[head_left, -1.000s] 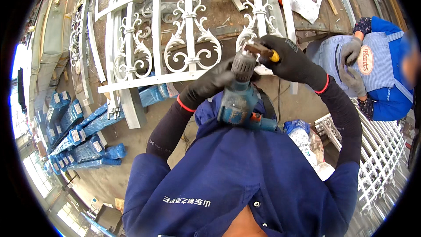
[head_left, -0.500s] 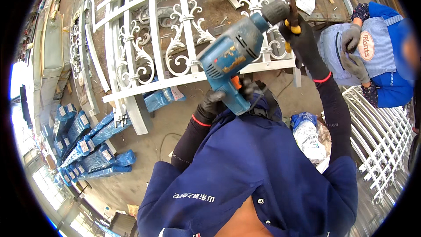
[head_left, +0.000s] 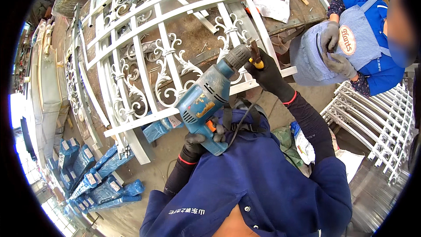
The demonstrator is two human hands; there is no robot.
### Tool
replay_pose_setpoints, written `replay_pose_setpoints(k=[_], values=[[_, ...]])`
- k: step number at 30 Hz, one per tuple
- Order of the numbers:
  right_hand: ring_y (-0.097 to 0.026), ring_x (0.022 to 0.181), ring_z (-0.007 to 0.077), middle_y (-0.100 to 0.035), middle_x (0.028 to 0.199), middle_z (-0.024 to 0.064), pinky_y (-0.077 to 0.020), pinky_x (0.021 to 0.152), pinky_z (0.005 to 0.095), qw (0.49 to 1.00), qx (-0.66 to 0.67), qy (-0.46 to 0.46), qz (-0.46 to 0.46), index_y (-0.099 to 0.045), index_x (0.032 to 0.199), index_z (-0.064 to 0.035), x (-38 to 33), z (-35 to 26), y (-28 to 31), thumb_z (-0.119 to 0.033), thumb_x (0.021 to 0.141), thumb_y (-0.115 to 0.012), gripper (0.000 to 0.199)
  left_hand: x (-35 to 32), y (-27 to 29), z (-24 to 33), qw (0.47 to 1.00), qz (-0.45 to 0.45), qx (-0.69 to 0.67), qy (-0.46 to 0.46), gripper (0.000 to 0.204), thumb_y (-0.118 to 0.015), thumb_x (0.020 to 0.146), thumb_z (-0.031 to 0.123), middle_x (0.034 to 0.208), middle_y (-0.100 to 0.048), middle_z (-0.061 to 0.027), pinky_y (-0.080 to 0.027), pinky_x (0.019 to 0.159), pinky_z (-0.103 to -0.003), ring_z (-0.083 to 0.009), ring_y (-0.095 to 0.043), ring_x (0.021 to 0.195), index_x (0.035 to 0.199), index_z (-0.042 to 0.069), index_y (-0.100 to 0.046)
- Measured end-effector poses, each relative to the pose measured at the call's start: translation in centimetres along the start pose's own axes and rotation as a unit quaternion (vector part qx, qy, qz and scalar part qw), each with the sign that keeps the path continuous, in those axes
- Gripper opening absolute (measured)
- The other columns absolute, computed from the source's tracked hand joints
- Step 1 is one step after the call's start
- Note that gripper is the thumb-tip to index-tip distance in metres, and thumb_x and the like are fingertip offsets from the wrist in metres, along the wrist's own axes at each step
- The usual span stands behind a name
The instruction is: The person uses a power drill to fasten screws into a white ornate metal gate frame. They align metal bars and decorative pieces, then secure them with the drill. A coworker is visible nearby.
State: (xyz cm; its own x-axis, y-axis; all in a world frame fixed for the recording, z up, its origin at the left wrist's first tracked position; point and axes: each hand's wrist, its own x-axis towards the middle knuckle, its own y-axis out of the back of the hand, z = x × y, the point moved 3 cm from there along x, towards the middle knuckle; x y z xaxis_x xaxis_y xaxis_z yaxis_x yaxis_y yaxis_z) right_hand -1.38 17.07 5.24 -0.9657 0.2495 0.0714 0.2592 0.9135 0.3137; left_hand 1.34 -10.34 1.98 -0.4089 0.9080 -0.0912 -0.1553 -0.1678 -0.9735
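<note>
Both hands on blue drill, chuck key.

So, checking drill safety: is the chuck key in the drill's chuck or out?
In: the right hand holds the yellow-handled chuck key against the chuck of the blue electric drill.
</note>
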Motion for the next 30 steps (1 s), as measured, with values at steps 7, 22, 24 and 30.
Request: replay_pose_setpoints(k=[7,22,24,30], values=[[-0.054,0.08,0.0138,-0.059,0.091,0.0062,-0.0455,0.073,0.0295,0.998,-0.063,0.025,-0.01,-0.049,0.121,-0.0028,0.2,0.1,-0.3,-0.026,0.091,-0.062,0.04,-1.0,1.1,-0.1,0.999,0.025,-0.013,-0.036,0.057,-0.071,0.065,0.031,0.085,-0.059,-0.0077,-0.045,0.069,-0.035,-0.0165,-0.058,0.068,0.112,0.008,-0.049],[-0.058,0.08,0.0184,-0.057,0.09,0.01,-0.0487,0.075,0.0316,0.998,-0.045,0.0,-0.039,-0.049,0.112,-0.0006,1.1,-0.8,-1.3,-0.016,0.087,-0.064,0.033,-1.9,1.6,0.7,0.996,0.06,-0.012,-0.065,0.056,-0.064,0.059,0.02,0.086,-0.057,-0.0118,-0.047,0.068,-0.036,-0.0216,-0.057,0.066,0.109,0.003,-0.047],[-0.058,0.081,0.02,-0.058,0.091,0.0106,-0.0488,0.076,0.0325,0.998,-0.057,0.002,-0.041,-0.049,0.112,-0.0005,1.1,-0.7,-1.4,-0.015,0.086,-0.065,0.033,-2.1,1.9,0.8,0.996,0.056,-0.004,-0.064,0.056,-0.064,0.059,0.02,0.086,-0.056,-0.0116,-0.047,0.067,-0.037,-0.0217,-0.057,0.066,0.109,0.003,-0.047],[-0.059,0.085,0.0216,-0.058,0.095,0.0117,-0.0491,0.078,0.034,0.998,-0.047,-0.006,-0.052,-0.049,0.114,-0.0007,1.1,-0.9,-1.4,-0.018,0.086,-0.066,0.036,-2.3,2.2,0.8,0.996,0.05,-0.003,-0.07,0.057,-0.063,0.061,0.02,0.087,-0.057,-0.0123,-0.047,0.065,-0.037,-0.0216,-0.057,0.067,0.112,0.002,-0.046]])
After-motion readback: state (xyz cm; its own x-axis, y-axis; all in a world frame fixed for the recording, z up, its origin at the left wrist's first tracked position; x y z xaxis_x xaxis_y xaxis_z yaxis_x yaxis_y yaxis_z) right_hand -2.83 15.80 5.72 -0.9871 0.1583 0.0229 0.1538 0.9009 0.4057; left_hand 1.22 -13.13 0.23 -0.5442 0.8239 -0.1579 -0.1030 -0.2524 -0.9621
